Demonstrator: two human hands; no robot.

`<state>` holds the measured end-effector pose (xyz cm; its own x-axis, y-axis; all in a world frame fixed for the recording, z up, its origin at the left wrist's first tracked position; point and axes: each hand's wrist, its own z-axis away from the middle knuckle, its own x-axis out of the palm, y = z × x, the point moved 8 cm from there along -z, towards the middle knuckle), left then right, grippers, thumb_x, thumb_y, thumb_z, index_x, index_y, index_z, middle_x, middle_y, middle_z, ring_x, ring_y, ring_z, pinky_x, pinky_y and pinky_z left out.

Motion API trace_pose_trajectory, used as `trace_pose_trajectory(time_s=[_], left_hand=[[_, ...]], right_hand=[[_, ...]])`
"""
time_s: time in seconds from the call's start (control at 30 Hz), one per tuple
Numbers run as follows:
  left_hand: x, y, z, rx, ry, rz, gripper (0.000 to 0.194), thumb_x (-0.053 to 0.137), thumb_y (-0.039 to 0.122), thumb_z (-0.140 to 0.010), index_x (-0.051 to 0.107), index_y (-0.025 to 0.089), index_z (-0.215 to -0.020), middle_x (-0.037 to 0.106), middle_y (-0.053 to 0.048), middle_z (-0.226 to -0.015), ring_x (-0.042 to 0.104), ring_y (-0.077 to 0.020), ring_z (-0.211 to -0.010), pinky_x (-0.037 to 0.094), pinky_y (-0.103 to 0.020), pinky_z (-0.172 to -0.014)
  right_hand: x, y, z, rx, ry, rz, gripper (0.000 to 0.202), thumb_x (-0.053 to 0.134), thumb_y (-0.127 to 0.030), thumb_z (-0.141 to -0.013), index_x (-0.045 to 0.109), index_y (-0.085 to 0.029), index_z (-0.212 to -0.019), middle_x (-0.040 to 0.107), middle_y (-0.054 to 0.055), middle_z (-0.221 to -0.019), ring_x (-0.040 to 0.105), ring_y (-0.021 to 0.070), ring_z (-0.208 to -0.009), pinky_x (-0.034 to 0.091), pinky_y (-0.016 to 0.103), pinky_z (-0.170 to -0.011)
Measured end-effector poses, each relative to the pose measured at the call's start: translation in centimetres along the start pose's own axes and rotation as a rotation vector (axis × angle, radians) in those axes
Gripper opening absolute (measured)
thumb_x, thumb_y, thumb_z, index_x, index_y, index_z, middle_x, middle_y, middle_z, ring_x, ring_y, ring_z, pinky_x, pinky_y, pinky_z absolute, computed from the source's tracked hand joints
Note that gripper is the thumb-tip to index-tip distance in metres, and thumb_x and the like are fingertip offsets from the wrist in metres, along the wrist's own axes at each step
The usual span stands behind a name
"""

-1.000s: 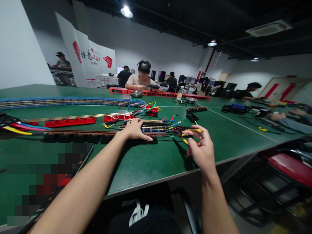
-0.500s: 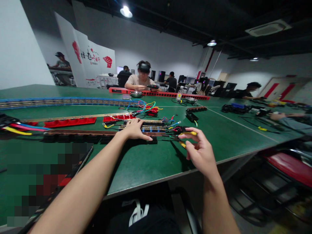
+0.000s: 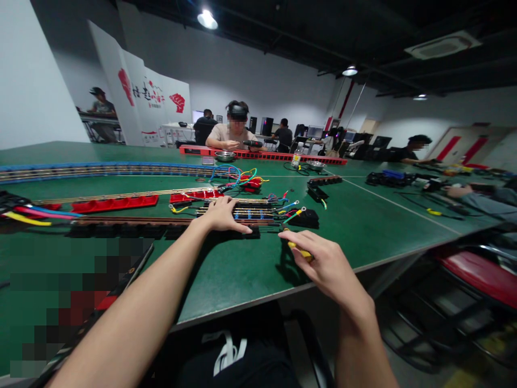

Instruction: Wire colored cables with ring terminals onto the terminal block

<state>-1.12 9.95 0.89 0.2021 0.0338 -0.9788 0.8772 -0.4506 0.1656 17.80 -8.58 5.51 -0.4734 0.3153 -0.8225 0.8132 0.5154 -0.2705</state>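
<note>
My left hand (image 3: pixel 221 215) lies spread over the long dark rails (image 3: pixel 141 221), thumb stretched out along their near side. Some of its fingertips are hidden behind the hand. Under and beyond it run short track pieces with blue cross-parts (image 3: pixel 256 214). To the right, my right hand (image 3: pixel 323 253) is closed around yellow-handled pliers (image 3: pixel 301 251), held just above the green table. Most of the tool is covered by the fingers, and its jaws are hard to make out. Just beyond them a yellow-green wire with a ring terminal (image 3: pixel 294 216) sticks out near a black end block (image 3: pixel 307 217).
Red plastic strips (image 3: pixel 115 203) and a blue-edged track (image 3: pixel 100 171) lie farther back. Coloured wires (image 3: pixel 242 178) loop near the middle. Past them are a metal bowl (image 3: pixel 224 156), a bottle (image 3: pixel 298 155) and a long red bar (image 3: pixel 283 156), where a co-worker (image 3: pixel 230 134) sits.
My right hand has turned and closed around the pliers, bringing them nearer to me and downward. The wire and black block behind now show more. My left hand stays put.
</note>
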Motion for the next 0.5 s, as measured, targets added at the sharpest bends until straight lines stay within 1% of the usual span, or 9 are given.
trace_pose_trajectory(time_s=[0.1,0.2,0.3,0.5], left_hand=[[0.0,0.0,0.0,0.003,0.000,0.003,0.128,0.053,0.095,-0.046,0.037,0.018,-0.147,0.035,-0.018,-0.148,0.030,-0.0391,-0.136,0.024,-0.053,-0.113],[0.0,0.0,-0.1,0.009,0.006,0.004,0.128,0.052,0.095,-0.046,0.037,0.017,-0.147,0.034,-0.018,-0.148,0.030,-0.0393,-0.136,0.024,-0.054,-0.112],[0.2,-0.2,-0.2,0.009,0.010,0.003,0.127,0.052,0.095,-0.046,0.038,0.017,-0.147,0.035,-0.018,-0.148,0.030,-0.0401,-0.136,0.024,-0.054,-0.112],[0.3,-0.2,-0.3,0.010,0.011,-0.009,0.126,0.052,0.095,-0.047,0.038,0.019,-0.147,0.035,-0.017,-0.148,0.030,-0.0406,-0.136,0.025,-0.053,-0.112]], right_hand=[[0.7,-0.4,0.2,0.007,-0.070,0.107,0.049,0.047,-0.010,-0.090,0.057,-0.033,-0.132,0.065,0.004,-0.110,0.066,0.0145,-0.080,0.050,0.026,-0.070],[1.2,-0.7,0.3,0.024,-0.112,0.182,0.051,0.046,-0.009,-0.091,0.056,-0.036,-0.132,0.063,0.004,-0.110,0.066,0.0155,-0.081,0.049,0.027,-0.071],[1.6,-0.9,0.2,0.031,-0.142,0.205,0.049,0.044,-0.007,-0.091,0.059,-0.034,-0.130,0.063,0.005,-0.106,0.064,0.0157,-0.081,0.049,0.027,-0.070],[2.1,-1.2,0.3,0.024,-0.184,0.202,0.048,0.041,-0.006,-0.093,0.059,-0.032,-0.129,0.063,0.005,-0.103,0.060,0.0169,-0.087,0.047,0.029,-0.076]])
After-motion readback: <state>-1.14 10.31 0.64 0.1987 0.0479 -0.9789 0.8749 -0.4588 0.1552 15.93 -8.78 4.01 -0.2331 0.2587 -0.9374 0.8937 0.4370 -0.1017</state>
